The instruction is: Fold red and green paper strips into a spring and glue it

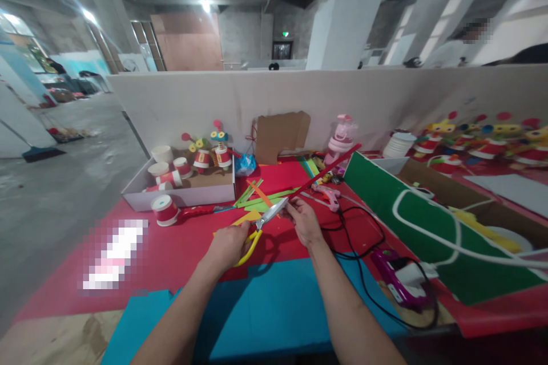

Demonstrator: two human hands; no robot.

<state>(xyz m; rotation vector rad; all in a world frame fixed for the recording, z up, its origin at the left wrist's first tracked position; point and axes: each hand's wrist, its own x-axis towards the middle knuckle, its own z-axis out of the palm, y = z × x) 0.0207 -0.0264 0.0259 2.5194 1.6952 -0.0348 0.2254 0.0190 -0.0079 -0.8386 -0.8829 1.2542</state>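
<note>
My left hand (228,246) is closed around the yellow handle of a pair of scissors (271,214), whose silver blades point up and to the right. With its fingers pinched, my right hand (305,221) holds a long red paper strip (329,172) that slants up to the right. The blade tips reach the fingers of my right hand, close to the strip's lower end. Whether the blades touch the strip, I cannot tell. Green paper strips (246,194) and an orange strip (261,193) lie on the red-covered table behind the scissors, with yellow paper (246,219) partly under them.
Blue sheets (265,308) cover the near edge. A white box (180,198) with paper cups stands left, beside a red-and-white cup (164,210). To the right are a pink glue gun (327,197), black cable (363,262), purple power strip (398,282) and green-sided box (411,222).
</note>
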